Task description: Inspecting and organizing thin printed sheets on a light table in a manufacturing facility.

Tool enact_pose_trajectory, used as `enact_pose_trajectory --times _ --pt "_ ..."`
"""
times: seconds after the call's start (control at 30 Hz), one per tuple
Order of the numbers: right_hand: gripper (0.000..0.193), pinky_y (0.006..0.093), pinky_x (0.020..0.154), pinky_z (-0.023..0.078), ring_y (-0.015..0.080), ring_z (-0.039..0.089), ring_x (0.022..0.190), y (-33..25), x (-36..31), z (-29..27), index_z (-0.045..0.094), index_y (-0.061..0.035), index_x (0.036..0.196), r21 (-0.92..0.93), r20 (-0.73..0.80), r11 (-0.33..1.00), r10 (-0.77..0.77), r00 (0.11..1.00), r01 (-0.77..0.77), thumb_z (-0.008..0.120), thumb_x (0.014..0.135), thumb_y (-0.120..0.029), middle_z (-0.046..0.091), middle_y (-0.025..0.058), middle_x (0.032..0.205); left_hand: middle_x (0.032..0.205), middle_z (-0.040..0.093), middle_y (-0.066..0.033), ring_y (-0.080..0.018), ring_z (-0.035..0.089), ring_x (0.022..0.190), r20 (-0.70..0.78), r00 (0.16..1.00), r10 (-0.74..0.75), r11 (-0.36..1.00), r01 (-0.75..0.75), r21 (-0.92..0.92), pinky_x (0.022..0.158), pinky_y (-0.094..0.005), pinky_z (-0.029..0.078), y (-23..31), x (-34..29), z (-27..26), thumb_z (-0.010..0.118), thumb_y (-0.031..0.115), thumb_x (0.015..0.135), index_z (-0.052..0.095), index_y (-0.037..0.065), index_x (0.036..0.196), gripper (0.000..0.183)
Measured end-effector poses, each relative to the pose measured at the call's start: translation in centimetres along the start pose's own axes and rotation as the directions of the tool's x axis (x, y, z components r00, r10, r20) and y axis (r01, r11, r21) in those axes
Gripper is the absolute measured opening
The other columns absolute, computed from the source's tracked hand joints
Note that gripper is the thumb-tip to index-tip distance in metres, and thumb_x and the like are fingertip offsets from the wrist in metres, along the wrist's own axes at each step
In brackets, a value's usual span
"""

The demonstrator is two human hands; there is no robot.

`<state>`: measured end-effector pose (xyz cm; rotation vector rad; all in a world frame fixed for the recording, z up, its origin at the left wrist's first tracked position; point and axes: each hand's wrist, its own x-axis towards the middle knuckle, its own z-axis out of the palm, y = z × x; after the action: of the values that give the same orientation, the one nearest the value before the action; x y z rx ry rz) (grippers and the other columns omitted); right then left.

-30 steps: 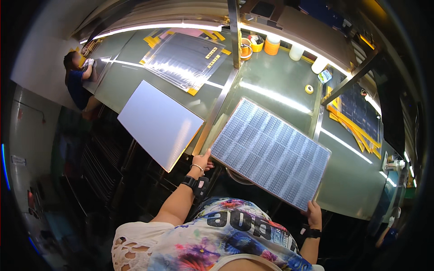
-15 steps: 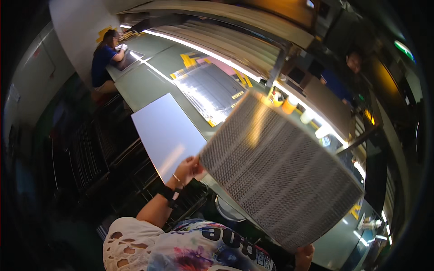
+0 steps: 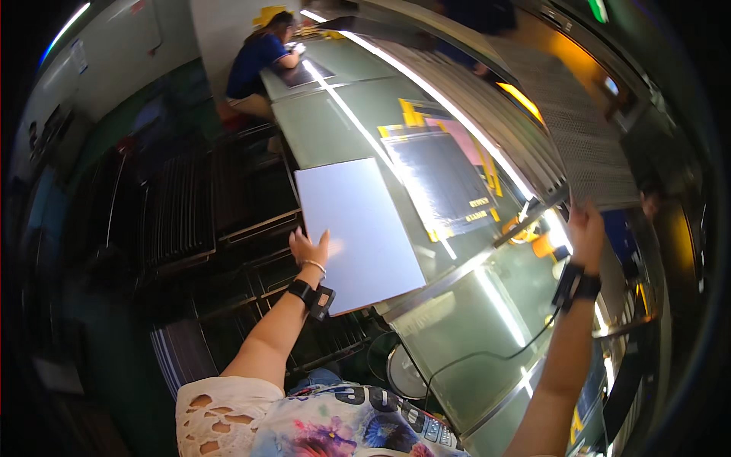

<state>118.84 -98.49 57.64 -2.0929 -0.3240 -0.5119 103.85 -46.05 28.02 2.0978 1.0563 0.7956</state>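
My right hand (image 3: 586, 234) is raised at the right, fingers closed on the lower edge of a thin grey panel (image 3: 582, 129) with a fine mesh-like pattern. The panel stands tilted above the bench, blurred by motion. By its lower right corner is a blurred patch of skin; whose it is I cannot tell. My left hand (image 3: 311, 247) holds nothing, its fingers apart, at the left edge of a plain white board (image 3: 365, 228). That board lies at the near edge of the bench. Whether my fingers touch it I cannot make out.
On the green bench (image 3: 320, 137) lies a shiny dark sheet (image 3: 449, 179) with yellow strips and pink paper around it. A person in blue (image 3: 255, 65) sits at the far end. Dark racks (image 3: 179, 206) stand left. A cable (image 3: 487, 353) runs from my right wrist; a light strip borders the shelf.
The grey panel has gone from in front of me up to the far right, in my right hand. My left hand has let go of it and is now at the white board.
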Motion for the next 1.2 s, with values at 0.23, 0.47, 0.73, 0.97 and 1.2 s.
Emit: enact_pose_trajectory --times 0.23,0.47,0.73,0.97,1.2 --pt "0.052 0.0310 0.107 0.023 0.0197 0.028 0.128 -9.5 11.2 10.8 0.030 0.0016 0.131 0.725 0.598 0.383 0.062 0.799 -0.572 0.037 0.092 -0.034 0.031 0.0066 0.138 0.083 0.063 -0.0143 -0.0200 0.061 0.074 0.740 0.666 -0.093 0.663 0.596 -0.453 0.065 -0.0336 0.049 -13.1 -3.9 5.4 0.061 0.047 0.076 0.059 -0.007 0.091 0.056" --pt "0.036 0.0229 0.066 0.044 0.0103 0.053 0.074 -11.7 -11.0 18.5 0.050 -0.0009 0.114 0.291 0.838 0.720 0.127 0.531 -0.630 0.048 0.090 -0.028 0.055 0.0018 0.084 0.078 0.061 -0.0016 -0.0110 0.053 0.072 0.546 0.835 -0.071 0.361 0.532 -0.766 0.069 -0.0250 0.043 -5.3 -4.7 -5.6 0.062 0.027 0.081 0.063 0.001 0.087 0.027" --pt "0.029 0.0293 0.067 0.052 0.0179 0.062 0.074 -6.8 -33.6 17.2 0.051 0.0009 0.110 -0.015 0.891 0.598 0.372 0.261 -0.801 0.048 0.089 -0.019 0.063 0.0127 0.087 0.061 0.059 -0.0009 -0.0101 0.052 0.055 -0.140 0.940 -0.313 0.834 0.200 -0.515 0.051 -0.0282 0.041 -15.6 -8.2 -35.4 0.061 0.028 0.082 0.062 0.000 0.074 0.030" --pt "0.029 0.0295 0.076 0.048 0.0196 0.058 0.091 -15.4 -42.0 18.9 0.051 0.0053 0.112 -0.284 0.901 0.701 0.429 0.068 -0.655 0.046 0.089 -0.011 0.059 0.0128 0.101 0.075 0.060 -0.0221 -0.0375 0.059 0.071 -0.617 0.787 -0.028 0.853 0.340 0.395 0.063 -0.0428 0.047 -31.7 -12.9 -52.4 0.051 0.028 0.084 0.062 0.000 0.087 0.031" --pt "0.023 0.0352 0.080 0.045 0.0271 0.055 0.095 -11.7 -47.8 18.6 0.061 -0.0083 0.096 -0.281 0.950 0.948 0.296 0.095 -0.146 0.063 0.074 -0.012 0.060 0.0097 0.097 0.075 0.060 -0.0218 -0.0374 0.059 0.071 -0.582 0.784 -0.215 0.758 0.510 0.407 0.063 -0.0428 0.047 -48.5 -14.8 -58.6 0.053 0.029 0.083 0.062 0.001 0.089 0.030"
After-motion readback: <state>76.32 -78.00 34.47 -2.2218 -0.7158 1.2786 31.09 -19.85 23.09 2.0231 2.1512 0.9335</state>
